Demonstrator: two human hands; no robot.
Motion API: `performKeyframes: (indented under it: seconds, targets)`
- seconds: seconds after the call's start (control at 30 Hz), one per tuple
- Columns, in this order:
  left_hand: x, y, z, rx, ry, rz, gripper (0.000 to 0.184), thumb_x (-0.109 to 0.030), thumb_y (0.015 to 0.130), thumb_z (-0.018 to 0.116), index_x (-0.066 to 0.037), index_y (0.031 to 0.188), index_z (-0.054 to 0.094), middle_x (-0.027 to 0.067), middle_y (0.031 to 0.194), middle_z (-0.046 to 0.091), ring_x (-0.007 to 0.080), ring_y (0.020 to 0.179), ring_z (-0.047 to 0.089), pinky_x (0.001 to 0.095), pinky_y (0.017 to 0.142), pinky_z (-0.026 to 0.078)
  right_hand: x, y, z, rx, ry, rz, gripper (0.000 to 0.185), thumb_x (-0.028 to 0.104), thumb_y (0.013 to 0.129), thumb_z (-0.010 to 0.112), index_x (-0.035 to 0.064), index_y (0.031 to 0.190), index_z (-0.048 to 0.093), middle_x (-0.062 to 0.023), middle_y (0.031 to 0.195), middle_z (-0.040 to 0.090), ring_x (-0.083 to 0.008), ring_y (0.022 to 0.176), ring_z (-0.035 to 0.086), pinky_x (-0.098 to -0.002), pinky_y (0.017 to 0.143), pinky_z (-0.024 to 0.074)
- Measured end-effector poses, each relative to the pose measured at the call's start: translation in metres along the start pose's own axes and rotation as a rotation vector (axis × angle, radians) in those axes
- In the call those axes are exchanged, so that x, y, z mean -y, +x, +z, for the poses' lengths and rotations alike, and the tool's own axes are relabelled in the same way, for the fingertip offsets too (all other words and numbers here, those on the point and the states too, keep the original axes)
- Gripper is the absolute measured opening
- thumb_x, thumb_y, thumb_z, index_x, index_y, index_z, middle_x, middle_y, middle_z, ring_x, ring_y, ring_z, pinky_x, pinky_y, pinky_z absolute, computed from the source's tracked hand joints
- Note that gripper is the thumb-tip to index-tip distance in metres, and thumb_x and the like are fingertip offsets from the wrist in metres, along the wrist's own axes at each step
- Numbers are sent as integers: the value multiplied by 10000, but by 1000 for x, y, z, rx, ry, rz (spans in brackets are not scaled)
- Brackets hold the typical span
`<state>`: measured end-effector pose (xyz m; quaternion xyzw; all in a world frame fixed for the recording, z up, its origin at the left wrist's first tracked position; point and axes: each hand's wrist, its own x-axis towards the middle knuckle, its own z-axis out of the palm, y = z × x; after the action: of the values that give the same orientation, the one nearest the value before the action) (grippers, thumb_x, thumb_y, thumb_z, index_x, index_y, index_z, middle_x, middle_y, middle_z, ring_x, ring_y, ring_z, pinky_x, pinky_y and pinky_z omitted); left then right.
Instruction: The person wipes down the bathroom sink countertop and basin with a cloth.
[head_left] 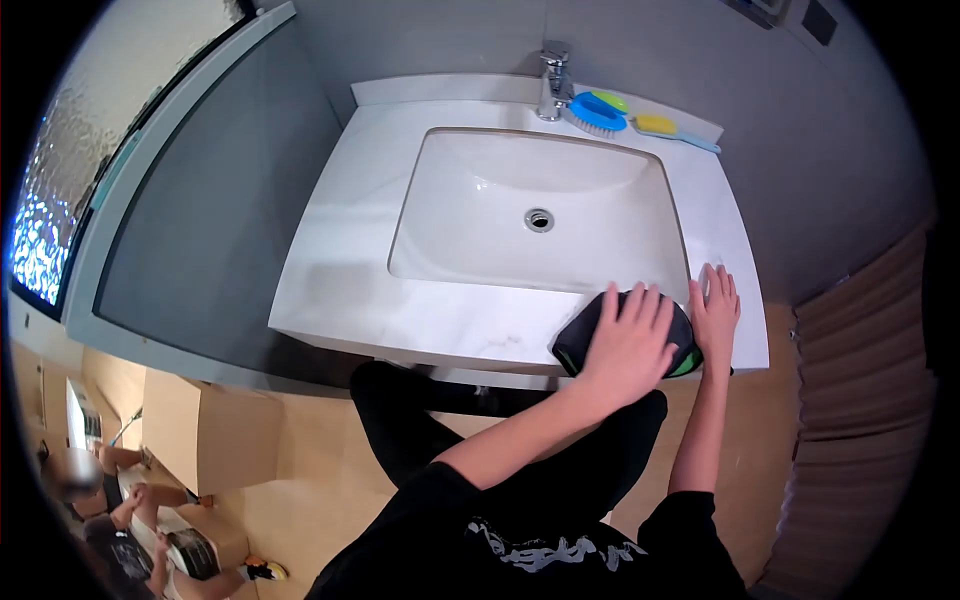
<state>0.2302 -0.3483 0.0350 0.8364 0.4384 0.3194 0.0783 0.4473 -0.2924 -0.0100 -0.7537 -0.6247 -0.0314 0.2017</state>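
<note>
A dark, rounded object with bright green edging (573, 342), its kind unclear, lies on the front right of the white washbasin counter. My left hand (632, 345) rests across its top with the fingers spread, hiding much of it. Beside its right end, my right hand (714, 310) lies on the counter, fingers stretched out and pointing toward the wall. Nothing shows in the right hand, and its thumb side is close to or touching the dark object.
Behind my hands is the sink basin (470, 245) with a chrome faucet (552, 85). A blue scrub brush (598, 110) and a yellow-headed brush (658, 125) lie at the back right. A grey partition (200, 210) stands left, a brown curtain (860, 410) right. Another person (130, 530) sits lower left.
</note>
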Motion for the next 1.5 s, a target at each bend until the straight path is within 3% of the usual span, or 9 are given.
performKeyframes:
  seconds: [0.03,0.17,0.67,0.73,1.07,1.27,1.4,1.5]
  targets:
    - [-3,4,18,112,7,-12,595,-370,882,586,16,1321,475,224,1355,464,372,1313,376,583,1089,237,5,-1,-4,30,-28,10,580,403,939,518,91,1418,427,-166,1500,365,-342,1411,279,-522,1141,183]
    - [-7,5,39,103,114,6,659,-440,908,534,15,1375,437,234,1408,414,390,1340,335,571,1104,217,6,0,-13,126,-87,-21,644,445,935,514,120,1471,367,-147,1544,300,-327,1436,242,-504,1154,153]
    - [47,-34,-23,123,61,40,654,-460,889,563,-36,1376,454,215,1443,398,352,1369,322,523,1127,214,2,0,-15,165,-154,-57,659,464,954,480,138,1501,312,-131,1564,263,-297,1458,194,-480,1167,130]
    - [68,-46,-44,124,98,-7,670,-458,869,585,-53,1385,451,207,1446,399,354,1353,353,527,1116,238,3,0,-15,173,-167,-67,641,473,970,442,151,1507,306,-120,1573,249,-291,1464,178,-475,1166,124]
    - [181,-131,-165,29,383,-403,612,-401,888,593,-139,1421,445,186,1494,359,372,1371,350,526,1106,270,0,1,-12,120,-131,-54,613,429,952,505,151,1480,366,-123,1556,290,-291,1450,226,-469,1165,147]
    - [258,-164,-202,-67,562,-687,559,-398,940,535,-185,1443,416,147,1542,294,316,1413,297,519,1135,225,-4,3,-8,111,-141,-54,598,426,959,492,159,1479,369,-126,1551,298,-291,1449,231,-467,1167,147]
    - [250,-150,-175,-146,717,-987,610,-485,949,453,-135,1446,410,163,1545,282,346,1424,261,618,1113,174,-5,3,-5,95,-174,-62,593,417,959,492,159,1479,369,-125,1550,301,-292,1449,233,-468,1167,151]
    - [217,-128,-138,-232,784,-1004,727,-557,910,472,-38,1416,431,221,1504,334,420,1405,260,644,1097,177,-11,5,-1,89,-179,-61,592,436,961,485,180,1482,368,-108,1556,297,-286,1447,239,-473,1157,163]
